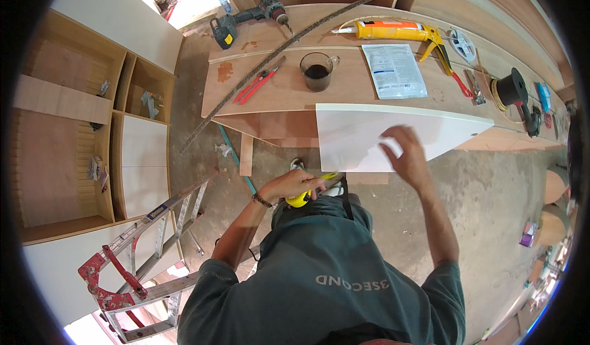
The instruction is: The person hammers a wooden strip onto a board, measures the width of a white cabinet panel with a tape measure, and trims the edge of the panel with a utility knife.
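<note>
My left hand (291, 184) is closed round a yellow tape measure (299, 199) in front of my waist. A short bit of yellow-green shows past its fingertips. My right hand (407, 157) is raised with thumb and fingers curved apart and nothing between them. Behind it is a white panel (353, 133), a door or drawer front on the low wooden cabinet (215, 93); I cannot tell whether the hand touches it. On the cabinet top stand a glass mug of dark liquid (316, 74), red-handled pliers (258, 87) and a white printed packet (394, 71).
A cordless drill (249, 20), a long thin strip (270, 59), a yellow caulking gun (399, 32) and a black spool (511, 90) lie on the cabinet. An aluminium stepladder (160, 246) stands at left, beside open shelving (117, 154). Offcuts (246, 155) lie on the concrete floor.
</note>
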`<state>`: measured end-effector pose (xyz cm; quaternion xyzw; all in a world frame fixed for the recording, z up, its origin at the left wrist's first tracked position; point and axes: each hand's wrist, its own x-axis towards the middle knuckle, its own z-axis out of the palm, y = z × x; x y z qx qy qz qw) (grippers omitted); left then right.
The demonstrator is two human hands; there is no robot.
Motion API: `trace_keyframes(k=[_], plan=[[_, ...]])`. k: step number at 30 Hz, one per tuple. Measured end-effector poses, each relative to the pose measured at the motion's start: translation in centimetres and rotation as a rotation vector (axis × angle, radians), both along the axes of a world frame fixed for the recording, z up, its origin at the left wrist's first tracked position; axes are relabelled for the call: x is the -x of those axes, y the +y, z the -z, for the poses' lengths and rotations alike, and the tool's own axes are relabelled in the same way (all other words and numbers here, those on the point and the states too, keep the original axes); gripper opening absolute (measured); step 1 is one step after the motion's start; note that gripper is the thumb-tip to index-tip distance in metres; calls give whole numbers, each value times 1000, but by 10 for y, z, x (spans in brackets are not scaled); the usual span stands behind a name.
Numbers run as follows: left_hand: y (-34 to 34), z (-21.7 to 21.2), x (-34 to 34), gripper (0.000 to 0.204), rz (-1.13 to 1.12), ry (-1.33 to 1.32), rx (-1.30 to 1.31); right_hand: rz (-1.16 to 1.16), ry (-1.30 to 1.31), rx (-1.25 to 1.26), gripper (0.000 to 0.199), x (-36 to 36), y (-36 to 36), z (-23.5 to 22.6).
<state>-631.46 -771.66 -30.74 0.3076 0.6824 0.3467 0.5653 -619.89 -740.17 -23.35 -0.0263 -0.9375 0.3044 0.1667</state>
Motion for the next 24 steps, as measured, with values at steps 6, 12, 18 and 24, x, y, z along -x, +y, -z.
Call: trace_keyframes(k=[6, 12, 18, 24], plan=[[-23, 37, 2, 62, 155, 149, 282, 300, -22, -439, 59, 6, 63, -3], [-52, 118, -4, 66, 398, 334, 502, 343, -78, -465, 55, 8, 68, 23], [-111, 232, -14, 56, 16, -514, 348, 355, -104, -431, 54, 17, 59, 22], [-96, 207, 12, 59, -20, -738, 239, 273, -391, -458, 48, 6, 59, -10]])
